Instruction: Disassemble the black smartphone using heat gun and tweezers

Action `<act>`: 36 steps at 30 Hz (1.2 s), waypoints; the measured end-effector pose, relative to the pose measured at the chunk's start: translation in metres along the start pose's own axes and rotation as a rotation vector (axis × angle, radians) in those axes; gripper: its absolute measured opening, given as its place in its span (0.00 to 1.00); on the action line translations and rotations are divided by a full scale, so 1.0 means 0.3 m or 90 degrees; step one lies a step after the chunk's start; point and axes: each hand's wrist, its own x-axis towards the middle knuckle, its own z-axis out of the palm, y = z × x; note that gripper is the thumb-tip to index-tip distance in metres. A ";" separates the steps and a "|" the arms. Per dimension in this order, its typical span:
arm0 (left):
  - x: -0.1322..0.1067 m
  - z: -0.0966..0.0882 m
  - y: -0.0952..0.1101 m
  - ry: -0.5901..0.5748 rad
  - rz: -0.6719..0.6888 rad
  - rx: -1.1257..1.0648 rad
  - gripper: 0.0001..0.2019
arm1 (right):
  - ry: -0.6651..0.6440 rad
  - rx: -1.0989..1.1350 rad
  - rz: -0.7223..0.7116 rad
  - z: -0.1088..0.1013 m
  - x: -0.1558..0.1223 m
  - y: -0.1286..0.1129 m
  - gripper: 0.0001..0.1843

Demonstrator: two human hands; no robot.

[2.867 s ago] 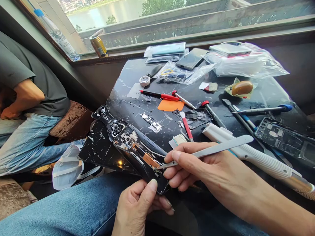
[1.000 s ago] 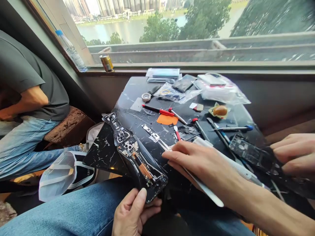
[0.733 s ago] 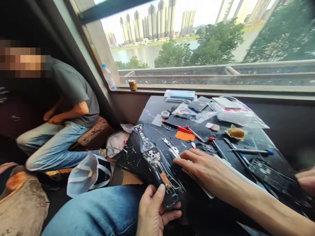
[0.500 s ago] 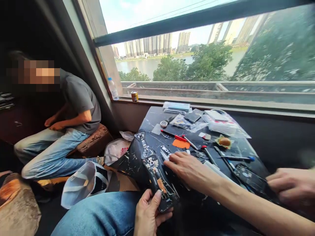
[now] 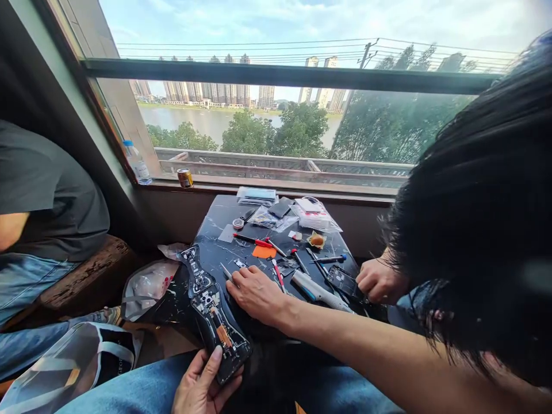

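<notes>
My left hand (image 5: 204,382) grips the near end of an opened black electronic device (image 5: 207,302), thumb on top and fingers underneath. Exposed circuit boards and a copper-coloured part show along it; it narrows at the middle. My right hand (image 5: 254,293) rests palm down on the dark table (image 5: 218,218), just right of the device. Its fingers are closed on a slim silvery tool (image 5: 225,271), mostly hidden, so its exact kind cannot be told. Past its fingertips lies a small metal part (image 5: 240,263). A red-and-white pen-like tool (image 5: 278,276) lies beside the hand.
At right a co-worker's head (image 5: 474,207) leans in close, above my forearm. That person's hand (image 5: 379,279) is at another dark device (image 5: 342,279). A white-grey handled tool (image 5: 319,292), an orange piece (image 5: 264,252) and plastic packets (image 5: 317,215) are on the table. Another person (image 5: 47,190) sits left.
My view has swung right and levelled. The co-worker's head has come into view at right, and their hand has moved left to the dark device. My hands keep about the same places by the opened device.
</notes>
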 end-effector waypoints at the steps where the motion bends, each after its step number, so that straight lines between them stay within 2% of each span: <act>1: -0.005 0.002 0.000 0.001 -0.002 0.002 0.26 | 0.003 0.011 0.012 0.000 0.000 -0.002 0.20; 4: -0.022 0.009 0.002 0.002 0.013 -0.003 0.25 | 0.013 0.055 0.050 -0.014 -0.008 -0.012 0.20; 8: -0.045 0.020 0.007 -0.026 0.022 -0.032 0.24 | 0.055 0.154 0.120 -0.075 -0.044 -0.065 0.20; 13: -0.071 0.030 0.004 -0.054 0.038 -0.042 0.25 | 0.114 0.375 0.309 -0.141 -0.149 -0.199 0.12; 15: -0.086 0.028 0.000 -0.059 0.049 -0.052 0.24 | 0.123 0.479 0.391 -0.129 -0.196 -0.245 0.14; 18: -0.108 0.016 -0.003 -0.074 0.069 -0.067 0.24 | 0.122 0.659 0.482 -0.069 -0.242 -0.299 0.17; 22: -0.123 0.001 -0.006 -0.105 0.093 -0.074 0.22 | 0.106 0.956 0.524 0.023 -0.244 -0.362 0.30; 25: -0.126 -0.002 -0.008 -0.114 0.104 -0.077 0.22 | 0.116 1.116 0.552 0.058 -0.227 -0.392 0.36; 30: -0.119 0.006 0.008 -0.079 0.112 -0.130 0.21 | 0.138 1.251 0.582 0.063 -0.237 -0.401 0.33; 36: -0.074 0.043 0.063 -0.044 0.099 -0.268 0.17 | 0.113 1.311 0.607 0.053 -0.301 -0.420 0.28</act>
